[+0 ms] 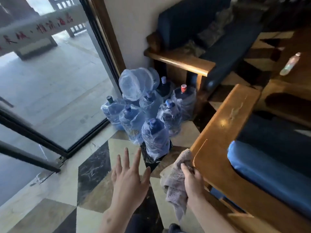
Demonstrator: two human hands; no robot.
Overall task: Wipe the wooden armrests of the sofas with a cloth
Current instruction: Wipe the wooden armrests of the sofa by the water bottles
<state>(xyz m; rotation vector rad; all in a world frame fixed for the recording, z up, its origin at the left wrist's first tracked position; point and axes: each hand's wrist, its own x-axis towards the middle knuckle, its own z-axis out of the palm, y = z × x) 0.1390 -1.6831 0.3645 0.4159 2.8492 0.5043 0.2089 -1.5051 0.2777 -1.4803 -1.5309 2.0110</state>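
1. Checkered stone floor (94,167) in dark and pale tiles, running from 6 o'clock up to a glass door (50,91) at 10 o'clock.
2. Nearest, at 6 o'clock: left hand (129,179) empty, fingers spread wide, hovering over the floor and touching nothing; probably held out for balance while leaning in.
3. Just right of it, at 5 o'clock: right hand (193,180) closed around a bunched grey cloth (175,180), pressing it against the outer near corner of the closest wooden armrest (225,132); loose end of the cloth hanging below the wrist.
4. Grip placed at the armrest's near end, likely so one stroke can run its full length away toward 1 o'clock; scuff marks and a bright glare spot farther along the top.
5. Blue seat cushion (269,172) at 4 o'clock, just inside that armrest.
6. Middle distance, 12 o'clock: cluster of plastic-wrapped water jugs (151,115) standing on the floor, tucked into the corner between door and furniture.
7. Farthest, 1 o'clock: second wooden armrest (180,62) on a dark blue sofa (193,22) against the wall, well apart from the cloth, apparently yet to be wiped.
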